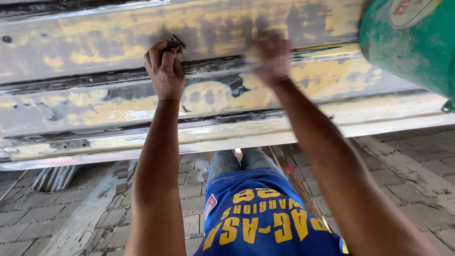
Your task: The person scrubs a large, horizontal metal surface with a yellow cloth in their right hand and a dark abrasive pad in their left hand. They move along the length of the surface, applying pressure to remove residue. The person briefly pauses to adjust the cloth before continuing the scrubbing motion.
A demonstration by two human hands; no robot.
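A long vehicle body panel (95,104) fills the upper view, wet, sanded down to grey with yellow patches and dark grooves. My left hand (165,71) is closed on a small dark sanding block (174,45) and presses it against the panel near its upper groove. My right hand (272,57) is blurred and lies flat on the panel to the right, fingers together; whether anything is under it cannot be told. Both forearms reach up from the bottom of the view.
A green drum (412,42) leans in at the top right, close to the panel. Below the panel is a paved brick floor (407,170). My blue shirt (265,218) and jeans show at bottom centre. A wooden board (80,223) lies on the floor at left.
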